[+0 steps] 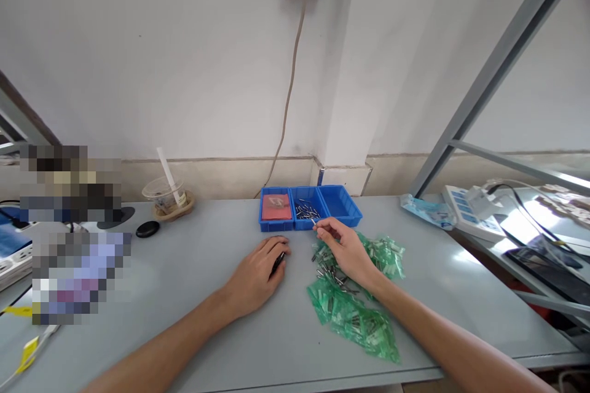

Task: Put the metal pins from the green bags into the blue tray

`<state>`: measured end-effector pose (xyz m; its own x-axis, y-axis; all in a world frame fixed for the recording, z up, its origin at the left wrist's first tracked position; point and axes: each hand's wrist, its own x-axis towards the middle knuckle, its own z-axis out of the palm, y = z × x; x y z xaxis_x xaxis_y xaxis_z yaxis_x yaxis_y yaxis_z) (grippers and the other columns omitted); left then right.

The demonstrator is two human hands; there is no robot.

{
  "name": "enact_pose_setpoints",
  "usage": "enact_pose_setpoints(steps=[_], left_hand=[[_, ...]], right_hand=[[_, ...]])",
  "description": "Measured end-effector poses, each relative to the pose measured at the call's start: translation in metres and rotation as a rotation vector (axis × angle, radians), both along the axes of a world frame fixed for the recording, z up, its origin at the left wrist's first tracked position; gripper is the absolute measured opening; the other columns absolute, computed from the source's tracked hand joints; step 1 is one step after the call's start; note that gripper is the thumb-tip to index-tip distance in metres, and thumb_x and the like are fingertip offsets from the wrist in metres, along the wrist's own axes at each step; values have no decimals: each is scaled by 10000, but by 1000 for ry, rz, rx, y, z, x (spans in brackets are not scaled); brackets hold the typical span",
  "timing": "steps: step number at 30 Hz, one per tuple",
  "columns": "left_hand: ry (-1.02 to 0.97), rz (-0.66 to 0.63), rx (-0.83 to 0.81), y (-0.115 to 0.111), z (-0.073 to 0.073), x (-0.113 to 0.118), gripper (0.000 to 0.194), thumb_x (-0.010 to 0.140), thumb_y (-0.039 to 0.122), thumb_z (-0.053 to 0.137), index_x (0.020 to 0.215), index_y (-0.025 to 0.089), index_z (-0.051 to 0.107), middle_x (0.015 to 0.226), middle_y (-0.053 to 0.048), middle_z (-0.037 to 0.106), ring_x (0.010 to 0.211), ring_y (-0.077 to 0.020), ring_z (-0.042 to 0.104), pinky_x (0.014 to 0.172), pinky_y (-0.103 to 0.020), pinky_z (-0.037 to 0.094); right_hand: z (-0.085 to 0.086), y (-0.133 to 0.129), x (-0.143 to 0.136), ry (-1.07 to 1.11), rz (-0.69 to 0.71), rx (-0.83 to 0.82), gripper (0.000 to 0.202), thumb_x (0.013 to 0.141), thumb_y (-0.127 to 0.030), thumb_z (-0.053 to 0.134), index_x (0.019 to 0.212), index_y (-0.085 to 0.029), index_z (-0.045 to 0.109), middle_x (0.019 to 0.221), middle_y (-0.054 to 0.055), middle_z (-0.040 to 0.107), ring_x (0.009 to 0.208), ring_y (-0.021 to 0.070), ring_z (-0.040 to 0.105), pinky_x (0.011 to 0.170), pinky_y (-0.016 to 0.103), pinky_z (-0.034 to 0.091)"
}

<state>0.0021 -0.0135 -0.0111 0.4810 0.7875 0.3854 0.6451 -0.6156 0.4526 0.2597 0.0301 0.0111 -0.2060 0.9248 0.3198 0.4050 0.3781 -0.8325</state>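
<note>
My left hand (260, 273) rests on the table, its fingers curled around a small black object (278, 263) whose kind I cannot make out. My right hand (343, 245) pinches a thin metal pin (314, 221) between thumb and fingertips, at the front edge of the blue bins. Several similar metal pins (305, 210) lie in the middle blue bin (310, 226). Under and beside my right hand is a green plastic bag (350, 319), with loose metal pieces (334, 275) spread over it.
The left blue bin (276, 227) holds a red packet (276, 212); the right blue bin (338, 199) adjoins the middle one. Farther left are a black oval object (147, 229) and a clear cup (162, 193). A power strip (472, 215) and blue packet (428, 212) lie right.
</note>
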Motion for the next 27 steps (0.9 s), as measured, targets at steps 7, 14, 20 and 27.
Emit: enact_pose_setpoints(steps=[7,14,20,27], left_hand=[[7,6,17,2,-6,-1,302,1103,229,397,1351,258,567,1458,-50,588,1372,-220,553,1147,-430,507],[48,39,8,4,-13,-1,374,1116,257,380,1447,258,554,1545,-37,549,1441,-212,511,1199,-439,472],[60,18,19,3,-11,-1,377,1128,264,344,1434,253,564,1559,-41,537,1463,-214,486,1196,-451,478],[84,27,8,-1,-7,1,363,1071,371,545,1412,245,558,1558,-66,534,1463,-262,487,1166,-472,506]], right_hand=[[2,-2,-1,25,12,-18,256,1025,-466,555,1041,-241,677,994,40,705,866,223,606,768,331,469],[2,-1,-1,32,4,-14,256,1023,-464,559,1047,-240,679,1003,42,711,883,228,617,799,345,478],[4,-13,-6,73,14,-29,257,1036,-480,553,1052,-258,682,1031,35,712,921,228,622,817,343,482],[7,-20,-9,72,-7,-58,252,1043,-486,549,1068,-276,686,1047,32,712,926,230,621,796,340,474]])
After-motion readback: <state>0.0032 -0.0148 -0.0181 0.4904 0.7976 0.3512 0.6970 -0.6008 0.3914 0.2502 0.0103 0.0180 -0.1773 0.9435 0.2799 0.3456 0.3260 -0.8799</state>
